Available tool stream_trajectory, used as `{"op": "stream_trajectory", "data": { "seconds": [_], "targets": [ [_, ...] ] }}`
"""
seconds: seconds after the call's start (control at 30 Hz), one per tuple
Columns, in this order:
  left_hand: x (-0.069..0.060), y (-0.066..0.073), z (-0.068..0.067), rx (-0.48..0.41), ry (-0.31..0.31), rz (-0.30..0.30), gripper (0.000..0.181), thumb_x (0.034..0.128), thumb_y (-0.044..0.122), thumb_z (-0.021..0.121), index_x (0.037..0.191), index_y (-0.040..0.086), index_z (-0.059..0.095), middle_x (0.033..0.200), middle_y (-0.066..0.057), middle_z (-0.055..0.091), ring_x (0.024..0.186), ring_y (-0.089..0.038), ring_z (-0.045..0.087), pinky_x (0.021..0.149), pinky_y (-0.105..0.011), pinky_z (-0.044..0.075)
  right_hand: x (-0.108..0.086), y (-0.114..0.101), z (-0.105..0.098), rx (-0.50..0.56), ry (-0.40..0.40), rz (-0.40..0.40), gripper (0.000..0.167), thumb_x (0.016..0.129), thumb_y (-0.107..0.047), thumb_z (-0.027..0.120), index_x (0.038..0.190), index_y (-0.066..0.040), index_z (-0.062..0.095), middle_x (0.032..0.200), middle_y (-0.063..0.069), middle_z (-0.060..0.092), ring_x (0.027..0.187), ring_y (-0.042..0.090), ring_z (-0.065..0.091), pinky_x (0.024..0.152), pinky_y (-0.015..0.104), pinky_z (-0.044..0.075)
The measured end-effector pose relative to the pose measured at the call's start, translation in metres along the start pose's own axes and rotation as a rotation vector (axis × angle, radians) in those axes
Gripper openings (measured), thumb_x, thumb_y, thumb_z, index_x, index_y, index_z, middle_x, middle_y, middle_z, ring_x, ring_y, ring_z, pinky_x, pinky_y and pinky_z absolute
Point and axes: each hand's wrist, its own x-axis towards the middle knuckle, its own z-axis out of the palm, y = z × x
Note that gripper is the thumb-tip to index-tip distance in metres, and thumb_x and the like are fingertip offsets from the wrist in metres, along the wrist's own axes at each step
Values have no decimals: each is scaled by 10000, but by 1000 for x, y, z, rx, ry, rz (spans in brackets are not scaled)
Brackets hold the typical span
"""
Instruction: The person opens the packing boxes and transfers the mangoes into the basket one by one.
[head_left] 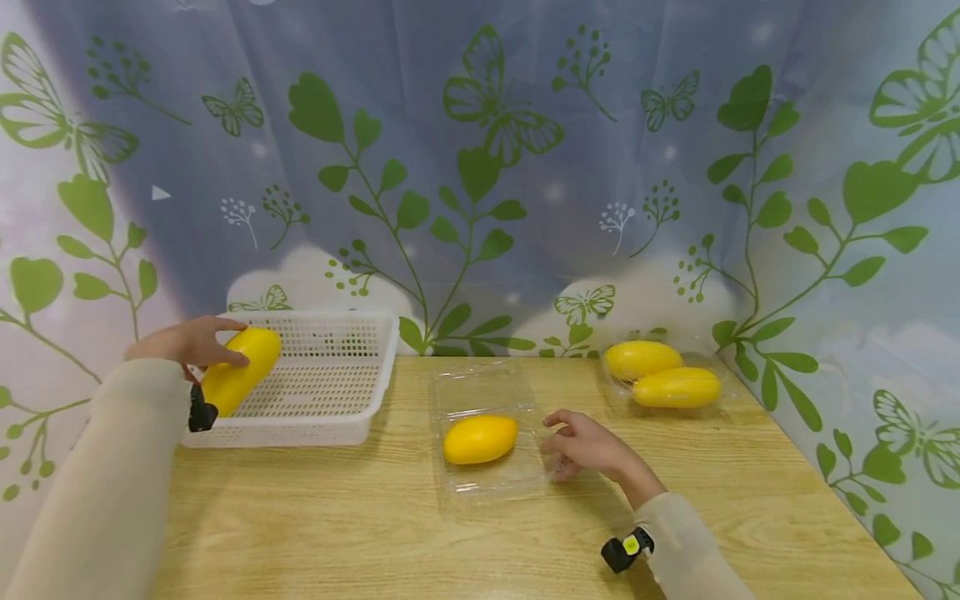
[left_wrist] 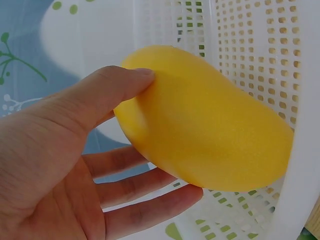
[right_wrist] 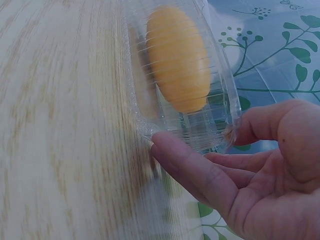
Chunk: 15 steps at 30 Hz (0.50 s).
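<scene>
My left hand (head_left: 197,343) grips a yellow mango (head_left: 253,357) over the left end of a white plastic basket (head_left: 378,379). In the left wrist view the thumb presses the top of the mango (left_wrist: 205,120), and the other fingers reach beneath it. At the middle of the table, a clear plastic box (head_left: 491,487) with its lid up holds another mango (head_left: 480,439). Beside that box's right side is my right hand (head_left: 588,450), fingers loosely bent. Its fingertips lie at the box wall in the right wrist view; whether they press on it I cannot tell.
At the back right, a second clear plastic box (head_left: 615,396) holds two yellow mangoes (head_left: 675,388). The wooden table (head_left: 390,533) ends at a patterned curtain (head_left: 420,167) behind, and its right edge slants toward another patterned sheet.
</scene>
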Motion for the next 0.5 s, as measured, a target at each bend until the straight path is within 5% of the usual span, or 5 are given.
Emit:
{"op": "stream_trajectory", "data": {
  "seconds": [0.13, 0.37, 0.5],
  "targets": [
    [-3, 0, 1, 29, -9, -21, 899, 980, 430, 665, 1602, -21, 198, 1531, -465, 222, 1112, -501, 601, 749, -423, 589, 0, 1, 0, -1, 1, 3, 542, 1007, -108, 596, 1459, 110, 391, 1169, 281, 654, 794, 200, 711, 717, 381, 647],
    [-3, -4, 1, 83, -21, -60, 940, 954, 485, 682, 1591, -27, 217, 1523, -460, 247, 1064, -452, 631, 875, -620, 529, 0, 2, 1, 3, 0, 7, 539, 1006, -107, 596, 1458, 105, 393, 1185, 284, 653, 851, 227, 721, 720, 379, 647],
    [1, -9, 0, 67, -31, -79, 943, 955, 456, 693, 1579, -59, 208, 1506, -464, 243, 1004, -410, 605, 831, -505, 550, 0, 2, 0, 3, 2, 5, 538, 1009, -108, 593, 1463, 102, 392, 1207, 292, 646, 866, 238, 724, 717, 381, 647]
  ]
}}
